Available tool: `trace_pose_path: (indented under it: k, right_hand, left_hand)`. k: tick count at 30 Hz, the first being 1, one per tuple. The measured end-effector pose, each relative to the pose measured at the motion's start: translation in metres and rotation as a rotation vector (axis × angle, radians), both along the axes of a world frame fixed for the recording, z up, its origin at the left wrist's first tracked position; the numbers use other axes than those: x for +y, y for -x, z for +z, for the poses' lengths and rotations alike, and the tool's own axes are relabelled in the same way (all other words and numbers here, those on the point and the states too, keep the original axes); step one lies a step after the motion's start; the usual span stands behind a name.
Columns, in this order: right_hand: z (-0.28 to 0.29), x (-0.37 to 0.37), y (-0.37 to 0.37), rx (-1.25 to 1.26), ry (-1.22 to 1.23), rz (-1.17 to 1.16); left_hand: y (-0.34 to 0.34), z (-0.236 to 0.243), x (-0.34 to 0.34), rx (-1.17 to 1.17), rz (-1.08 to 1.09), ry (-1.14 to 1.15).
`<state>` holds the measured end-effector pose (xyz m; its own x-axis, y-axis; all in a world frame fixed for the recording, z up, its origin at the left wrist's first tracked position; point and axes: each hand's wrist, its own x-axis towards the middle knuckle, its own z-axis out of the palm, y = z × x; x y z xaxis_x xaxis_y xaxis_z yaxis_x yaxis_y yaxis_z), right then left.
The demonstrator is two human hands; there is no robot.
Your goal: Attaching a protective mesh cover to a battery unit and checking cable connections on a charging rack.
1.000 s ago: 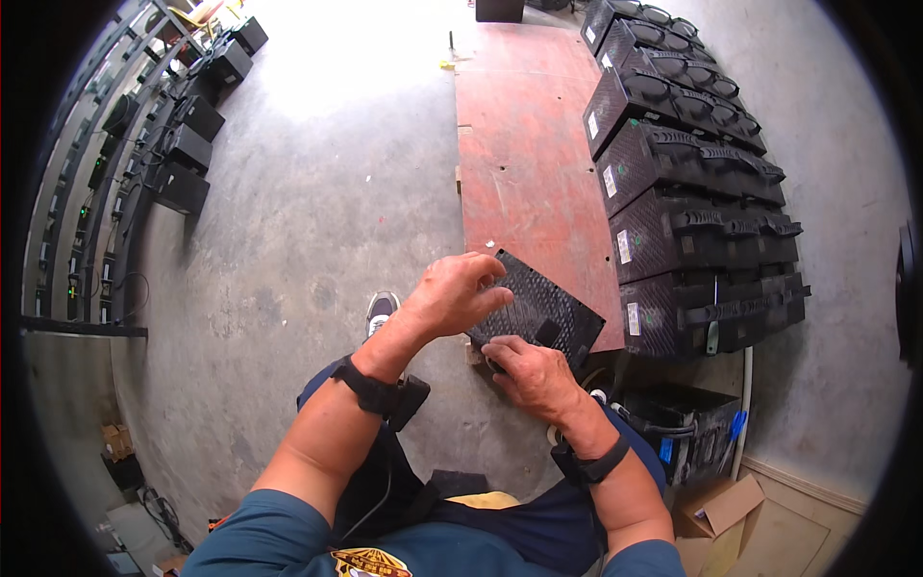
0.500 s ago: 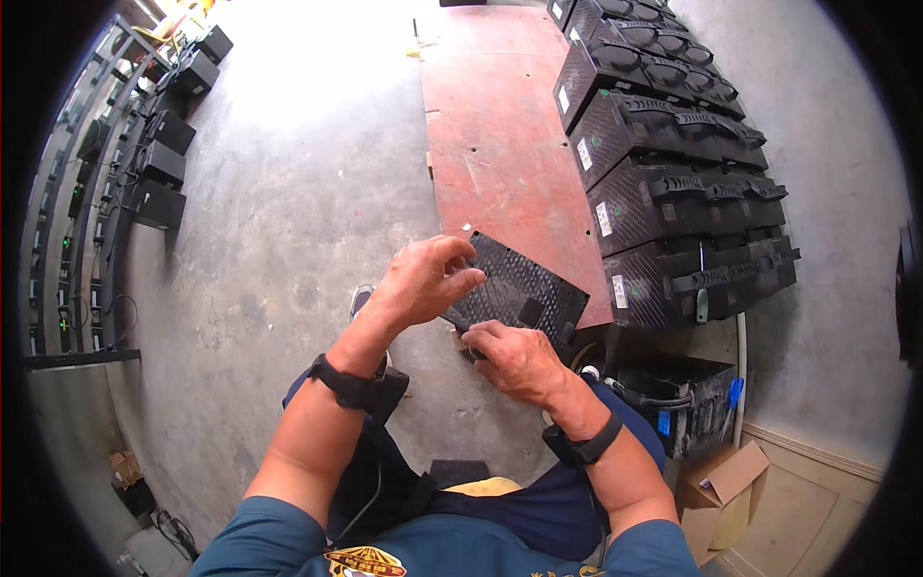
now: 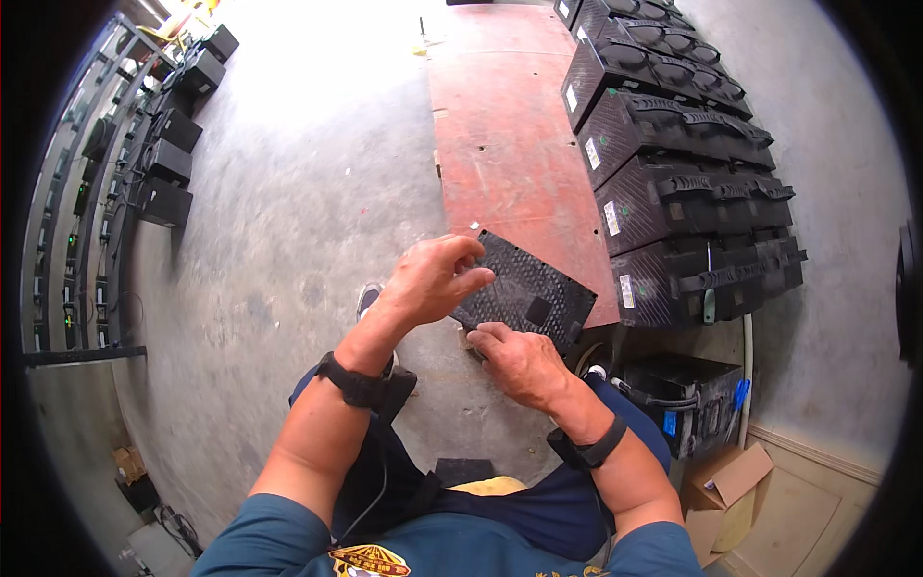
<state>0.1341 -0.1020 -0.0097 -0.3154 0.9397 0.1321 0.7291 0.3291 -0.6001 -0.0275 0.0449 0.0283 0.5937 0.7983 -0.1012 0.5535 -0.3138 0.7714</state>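
Observation:
A black rectangular panel point(image 3: 543, 279) with a dimpled surface and a small dark square patch lies tilted in front of me, at the near end of the red board. My left hand point(image 3: 437, 279) is over its left corner, fingers curled and thumb bent toward them; whatever they pinch is too small to make out. At the panel's near edge is my right hand point(image 3: 524, 365), its fingers curled inward and pressed together. The back of that hand hides what its fingertips grip. Both wrists wear black straps.
A long red board point(image 3: 510, 125) runs away across the concrete floor. Several black cases with handles point(image 3: 663, 202) line its right side. Near my right knee stand a scuffed black box point(image 3: 687, 370) and an open cardboard box point(image 3: 731, 476). A rack point(image 3: 91, 212) with black units is at left.
The whole scene has shifted slightly to the right in view. Both hands keep nearly the same pose at the black panel.

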Motion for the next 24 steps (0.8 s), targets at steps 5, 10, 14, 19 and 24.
trace_pose_path:
  k: [5,10,14,19,24]
  right_hand:
    - [0.005,0.006,0.000,-0.074,0.072,-0.013]
    - [0.004,0.009,0.003,-0.093,0.096,-0.032]
    - [0.007,0.003,0.001,0.015,0.022,-0.010]
    - [0.006,0.004,0.001,-0.102,0.095,-0.018]
    - [0.005,0.011,0.002,-0.139,0.068,-0.022]
  left_hand:
    - [-0.002,0.000,-0.001,0.017,-0.037,-0.029]
    - [-0.001,-0.002,-0.001,-0.003,-0.023,-0.007]
    - [-0.001,0.002,-0.002,0.013,-0.037,-0.018]
    - [-0.002,-0.002,-0.001,0.006,-0.042,-0.034]
    - [-0.001,-0.004,0.000,0.016,-0.041,-0.017]
